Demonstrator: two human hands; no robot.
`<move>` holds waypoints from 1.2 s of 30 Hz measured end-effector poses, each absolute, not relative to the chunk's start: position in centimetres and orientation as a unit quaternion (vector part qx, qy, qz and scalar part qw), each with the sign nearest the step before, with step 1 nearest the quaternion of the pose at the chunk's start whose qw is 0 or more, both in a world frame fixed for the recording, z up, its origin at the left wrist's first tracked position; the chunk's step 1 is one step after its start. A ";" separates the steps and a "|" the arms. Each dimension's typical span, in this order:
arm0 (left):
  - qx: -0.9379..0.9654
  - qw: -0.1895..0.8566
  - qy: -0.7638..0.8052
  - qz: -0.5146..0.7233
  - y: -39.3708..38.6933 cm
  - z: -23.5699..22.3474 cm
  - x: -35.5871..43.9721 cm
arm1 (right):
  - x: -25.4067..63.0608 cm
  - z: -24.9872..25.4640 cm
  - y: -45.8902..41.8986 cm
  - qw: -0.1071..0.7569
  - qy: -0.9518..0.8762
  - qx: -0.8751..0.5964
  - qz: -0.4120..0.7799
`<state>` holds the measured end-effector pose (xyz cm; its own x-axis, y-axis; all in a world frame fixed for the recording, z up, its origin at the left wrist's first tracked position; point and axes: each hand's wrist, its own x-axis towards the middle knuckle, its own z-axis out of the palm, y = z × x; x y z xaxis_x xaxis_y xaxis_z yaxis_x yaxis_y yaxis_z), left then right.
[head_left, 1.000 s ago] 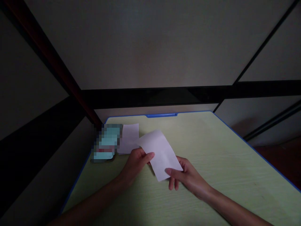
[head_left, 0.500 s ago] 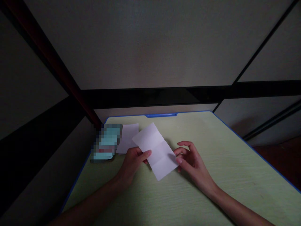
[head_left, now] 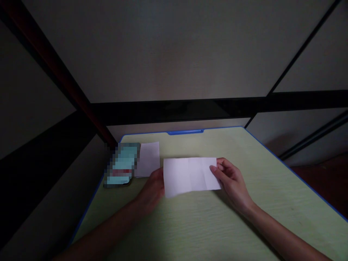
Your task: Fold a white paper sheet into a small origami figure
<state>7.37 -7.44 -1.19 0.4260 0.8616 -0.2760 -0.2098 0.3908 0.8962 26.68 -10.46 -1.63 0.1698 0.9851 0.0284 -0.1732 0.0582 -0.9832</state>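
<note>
Pale wall (head_left: 174,50) is filling the upper view, a black band (head_left: 163,112) running across its lower part. Below it, the blue-edged, light wood-grain surface (head_left: 272,203) is taking up the foreground.

White sheet (head_left: 190,175): it is lying crosswise between both hands, near the middle of the surface, its face turning toward the camera. Faint creases are crossing it from far edge to near edge; the lower left corner is hanging lowest.

Right hand (head_left: 233,183): it is pinching the sheet's right end, thumb pressing on the near face, fingers curling behind. Left hand (head_left: 150,192): it is standing at the sheet's left end, fingers hiding behind the paper; cannot tell whether it is gripping.

Phone-like device (head_left: 122,163), pixelated: it is lying at far left, close to the surface's left edge. Paper pile (head_left: 148,157), white: it is resting just right of the device, beyond the left hand. Blue clip-like piece (head_left: 185,132): it is sitting midway along the far edge.
</note>
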 end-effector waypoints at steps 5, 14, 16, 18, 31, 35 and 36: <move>0.396 0.784 0.371 0.300 -7.0 -1.5 7.5 | 26.9 -1.0 -10.5 0.507 -0.483 -0.498 0.511; 0.608 0.652 0.401 0.210 -9.5 -0.7 8.4 | 25.7 -1.2 -11.5 0.432 -0.541 -0.457 0.558; 0.607 0.646 0.408 0.219 -9.7 -0.9 8.5 | 25.6 -1.2 -11.5 0.438 -0.528 -0.449 0.572; 0.590 0.651 0.413 0.240 -9.5 -1.4 8.3 | 25.7 -1.2 -11.3 0.464 -0.490 -0.446 0.588; 0.517 0.629 0.467 0.344 -8.4 -1.6 7.9 | 25.9 -2.5 -10.7 0.469 -0.314 -0.392 0.726; 0.511 0.630 0.470 0.348 -8.4 -1.6 8.0 | 25.1 -2.1 -11.2 0.432 -0.443 -0.437 0.653; 0.512 0.632 0.466 0.349 -8.4 -1.6 8.1 | 25.0 -2.0 -11.3 0.426 -0.459 -0.444 0.641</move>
<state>8.09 -8.44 -1.55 0.3224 0.9178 -0.2319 0.0362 0.2328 0.9718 24.96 -11.30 -2.00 -0.2443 0.9532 -0.1784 -0.1388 -0.2164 -0.9664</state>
